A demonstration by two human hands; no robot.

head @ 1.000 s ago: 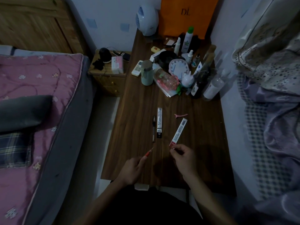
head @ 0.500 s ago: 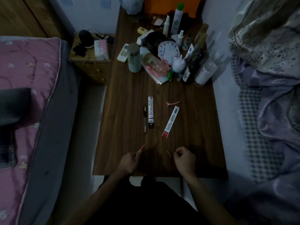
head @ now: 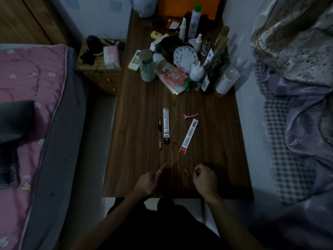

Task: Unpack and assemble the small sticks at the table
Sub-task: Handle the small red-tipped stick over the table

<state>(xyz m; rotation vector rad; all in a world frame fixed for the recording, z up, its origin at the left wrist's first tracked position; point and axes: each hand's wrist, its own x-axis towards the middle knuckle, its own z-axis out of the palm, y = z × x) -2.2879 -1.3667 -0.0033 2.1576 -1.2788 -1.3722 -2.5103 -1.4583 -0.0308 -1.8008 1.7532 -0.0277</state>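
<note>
My left hand (head: 146, 184) grips a thin red stick (head: 162, 167) whose fine tip points up and to the right. My right hand (head: 205, 179) rests at the table's near edge with its fingers curled; whether they pinch something small I cannot tell. Just left of it a small dark piece (head: 186, 172) lies on the wood. A white-and-red packet (head: 189, 135) lies slanted above the right hand. Further left, a black-and-white packet (head: 166, 125) lies beside a dark pen (head: 160, 133).
The brown wooden table (head: 137, 123) carries a pink hair clip (head: 190, 115) and, at the back, a clutter of bottles, a clock (head: 184, 57) and a grey-green flask (head: 147, 65). A pink bed (head: 30, 112) lies left, bedding (head: 297, 105) right.
My right hand has let go of the white-and-red packet, which now lies on the table, and has drawn back to the near edge. The left hand keeps the red stick.
</note>
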